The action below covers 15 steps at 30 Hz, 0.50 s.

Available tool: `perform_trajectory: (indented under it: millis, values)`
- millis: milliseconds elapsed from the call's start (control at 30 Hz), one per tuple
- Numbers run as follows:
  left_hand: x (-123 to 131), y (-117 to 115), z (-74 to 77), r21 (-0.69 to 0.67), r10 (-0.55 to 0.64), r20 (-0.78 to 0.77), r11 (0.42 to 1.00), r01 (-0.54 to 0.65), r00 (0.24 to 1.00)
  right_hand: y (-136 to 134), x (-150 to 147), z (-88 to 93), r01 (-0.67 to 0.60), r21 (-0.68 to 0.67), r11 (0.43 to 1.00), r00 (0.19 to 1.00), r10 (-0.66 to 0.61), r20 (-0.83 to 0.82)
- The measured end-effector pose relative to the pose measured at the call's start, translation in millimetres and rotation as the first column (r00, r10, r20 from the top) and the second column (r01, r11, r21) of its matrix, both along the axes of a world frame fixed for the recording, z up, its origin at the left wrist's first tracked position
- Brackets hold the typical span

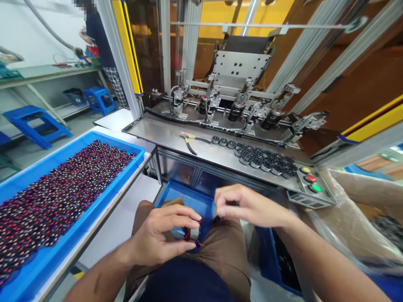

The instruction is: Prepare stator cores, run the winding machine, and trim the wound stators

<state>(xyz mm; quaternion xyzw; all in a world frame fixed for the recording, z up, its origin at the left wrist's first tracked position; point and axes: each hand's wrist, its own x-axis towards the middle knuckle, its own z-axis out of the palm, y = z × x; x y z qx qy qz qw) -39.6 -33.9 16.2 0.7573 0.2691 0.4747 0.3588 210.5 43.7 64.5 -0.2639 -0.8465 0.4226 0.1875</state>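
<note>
My left hand [163, 237] is curled over my lap, pinching a small wound motor part [191, 235] with red and dark windings and a silver end. My right hand [245, 205] hovers just right of it, fingers bent and pinched together near the part's top; what it holds is hidden. Both hands sit above a small blue bin [189, 199] under the machine table. A large blue tray [94, 209] on my left holds several rows of the same wound parts [56, 197].
A steel machine table [176, 138] ahead carries pliers [189, 142], a row of black ring parts [264, 159], and red and green buttons [311, 182]. Motor fixtures [236, 109] stand behind. A plastic-lined bag [362, 209] is at right. A person [100, 46] stands far left by blue stools [34, 123].
</note>
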Motion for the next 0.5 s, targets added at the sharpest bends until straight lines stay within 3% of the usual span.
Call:
perform_trajectory:
  millis: [67,133,200,333,500]
  values:
    - [-3,-2,-6.4,-0.066,0.088,0.076,0.994,-0.083,0.993,38,-9,-3.8,0.192,0.231,0.954,0.974,-0.214,0.076]
    - [-4,-4,-12.6,-0.169,0.18,0.169,0.974,-0.151,0.969,80,-27,-10.4,0.398,0.445,0.802,0.874,-0.479,0.082]
    - [-6,-5,-17.1,-0.274,0.259,0.251,0.943,-0.188,0.933,120,-50,-19.5,0.429,0.507,0.747,0.828,-0.55,0.109]
    - [-13,-8,-21.2,-0.386,0.406,0.319,0.881,-0.274,0.856,167,-85,-42.7,0.415,0.525,0.743,0.788,-0.582,0.201]
    - [-24,-7,-24.2,-0.425,0.5,0.405,0.844,-0.327,0.765,179,-91,-61.2,0.423,0.516,0.745,0.762,-0.6,0.242]
